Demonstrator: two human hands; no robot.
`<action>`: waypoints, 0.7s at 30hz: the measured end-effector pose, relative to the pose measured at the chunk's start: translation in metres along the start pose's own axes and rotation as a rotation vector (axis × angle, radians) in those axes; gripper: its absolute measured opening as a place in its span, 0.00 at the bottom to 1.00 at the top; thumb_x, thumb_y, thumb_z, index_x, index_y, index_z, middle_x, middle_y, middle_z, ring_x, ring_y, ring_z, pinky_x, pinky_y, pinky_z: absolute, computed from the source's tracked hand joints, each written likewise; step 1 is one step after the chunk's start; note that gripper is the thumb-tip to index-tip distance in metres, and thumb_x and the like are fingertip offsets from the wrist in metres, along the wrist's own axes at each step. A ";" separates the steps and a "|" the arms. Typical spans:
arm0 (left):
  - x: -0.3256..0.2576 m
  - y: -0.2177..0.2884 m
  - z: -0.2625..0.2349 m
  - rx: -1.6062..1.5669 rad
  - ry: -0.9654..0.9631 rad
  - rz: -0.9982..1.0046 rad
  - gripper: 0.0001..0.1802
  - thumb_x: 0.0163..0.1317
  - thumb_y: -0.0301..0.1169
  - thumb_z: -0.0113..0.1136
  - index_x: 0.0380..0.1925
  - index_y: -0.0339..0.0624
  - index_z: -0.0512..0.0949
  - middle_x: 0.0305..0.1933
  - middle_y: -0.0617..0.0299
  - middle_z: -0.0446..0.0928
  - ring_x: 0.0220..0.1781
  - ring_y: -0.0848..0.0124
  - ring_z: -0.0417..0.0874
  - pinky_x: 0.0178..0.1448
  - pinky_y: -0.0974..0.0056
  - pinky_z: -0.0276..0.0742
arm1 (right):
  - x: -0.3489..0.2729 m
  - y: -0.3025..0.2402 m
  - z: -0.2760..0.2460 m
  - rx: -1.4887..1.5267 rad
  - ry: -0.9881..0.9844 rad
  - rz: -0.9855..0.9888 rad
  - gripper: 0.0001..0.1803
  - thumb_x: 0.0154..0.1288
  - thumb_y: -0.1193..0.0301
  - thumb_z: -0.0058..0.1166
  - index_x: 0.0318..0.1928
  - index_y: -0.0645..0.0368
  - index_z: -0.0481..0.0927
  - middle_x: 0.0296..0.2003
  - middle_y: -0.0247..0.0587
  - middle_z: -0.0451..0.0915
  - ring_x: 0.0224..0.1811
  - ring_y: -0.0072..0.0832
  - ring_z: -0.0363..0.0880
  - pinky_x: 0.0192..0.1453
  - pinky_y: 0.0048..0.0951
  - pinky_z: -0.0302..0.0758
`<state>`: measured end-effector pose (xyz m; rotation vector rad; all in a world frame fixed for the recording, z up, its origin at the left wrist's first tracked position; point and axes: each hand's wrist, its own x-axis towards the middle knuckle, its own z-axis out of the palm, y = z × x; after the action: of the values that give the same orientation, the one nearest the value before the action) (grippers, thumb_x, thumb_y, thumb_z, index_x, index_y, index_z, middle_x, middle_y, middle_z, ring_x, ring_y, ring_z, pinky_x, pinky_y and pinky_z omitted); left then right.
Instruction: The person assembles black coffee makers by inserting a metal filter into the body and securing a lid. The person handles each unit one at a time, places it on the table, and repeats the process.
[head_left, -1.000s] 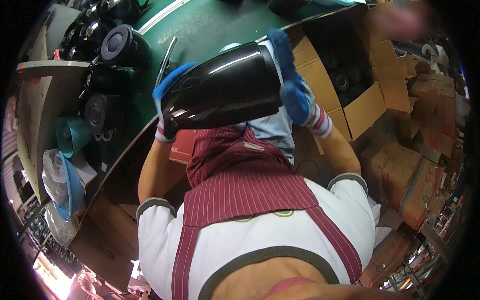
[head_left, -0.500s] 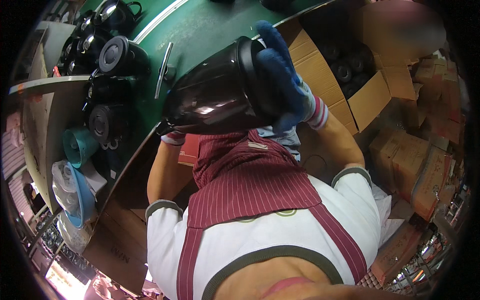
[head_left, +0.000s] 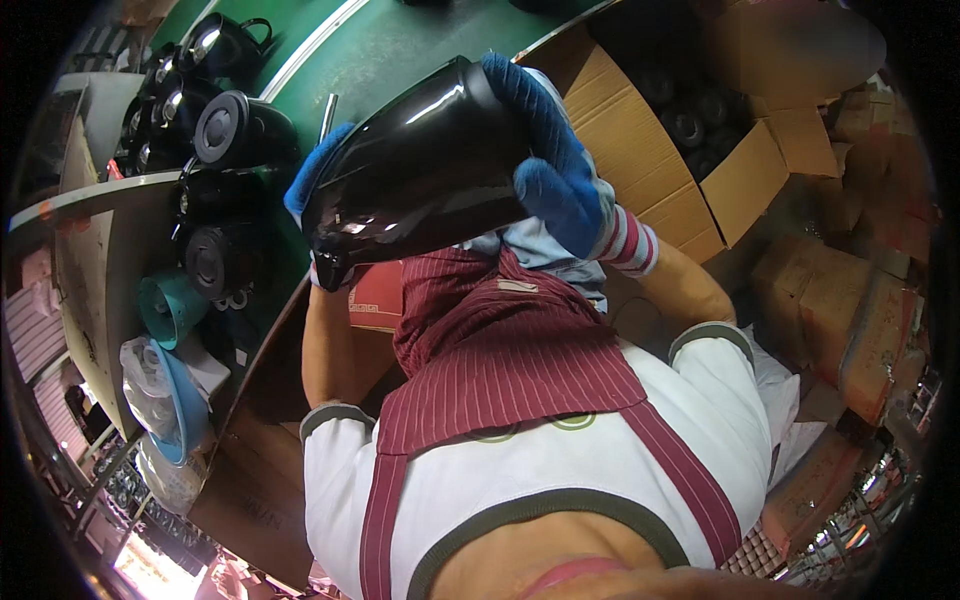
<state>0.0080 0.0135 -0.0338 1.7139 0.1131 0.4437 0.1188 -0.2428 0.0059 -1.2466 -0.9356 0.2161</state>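
A large glossy black jug (head_left: 420,170) lies sideways in the air between my gloved hands, over the front of the green table (head_left: 400,40). My left hand (head_left: 316,172), in a blue glove, wraps the spout end; most of its fingers are hidden behind the jug. At the other end my right hand (head_left: 565,170), also in a blue glove with a striped cuff, grips the base with fingers above and thumb below. Behind my left hand a short metal bar (head_left: 330,115) sticks up, partly covered.
Several black jugs (head_left: 245,130) stand or lie along the table's left side. Near them are a teal basket (head_left: 172,308) and a blue basin (head_left: 180,410). An open carton (head_left: 650,150) holding dark round pieces stands at the right, with more closed cartons (head_left: 830,320) beyond.
The jug has turned and its base end has risen slightly. My left hand's glove now shows at the spout end. My right thumb has come round onto the jug's side.
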 end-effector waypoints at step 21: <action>0.122 -0.003 -0.026 0.190 -0.089 0.017 0.19 0.68 0.24 0.57 0.57 0.31 0.84 0.56 0.56 0.86 0.55 0.68 0.87 0.63 0.61 0.81 | -0.001 0.113 -0.037 0.173 0.195 0.276 0.31 0.85 0.62 0.41 0.80 0.62 0.57 0.69 0.43 0.70 0.69 0.34 0.72 0.78 0.35 0.62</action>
<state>0.1118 0.0767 -0.0052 1.9200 0.0781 0.3783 0.1821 -0.2304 -0.0941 -1.2089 -0.5631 0.3782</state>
